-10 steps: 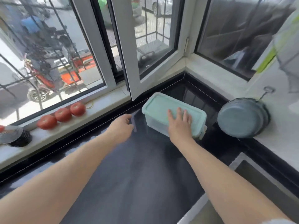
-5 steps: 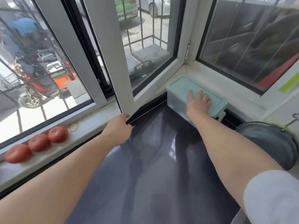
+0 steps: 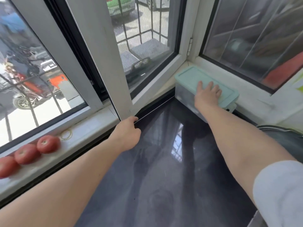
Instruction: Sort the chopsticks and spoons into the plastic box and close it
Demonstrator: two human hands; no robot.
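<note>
The plastic box (image 3: 184, 95), clear with a mint-green lid (image 3: 191, 75), stands closed in the far corner of the dark countertop (image 3: 164, 169), against the white window sill. My right hand (image 3: 207, 94) lies flat on the near end of the lid, fingers straight and spread. My left hand (image 3: 127, 134) is at the lower corner of the open window sash (image 3: 105, 63), its fingers curled against that corner. No chopsticks or spoons show outside the box, and its contents are blurred behind the wall.
Three red tomatoes (image 3: 48, 143) and a rubber band (image 3: 66, 134) lie on the left sill. A grey round pan (image 3: 285, 140) sits at the right edge. The open sash juts inward over the counter between my arms.
The box has slid away from me into the far corner by the sill, with my right hand flat on its lid throughout. My left hand stays at the sash corner.
</note>
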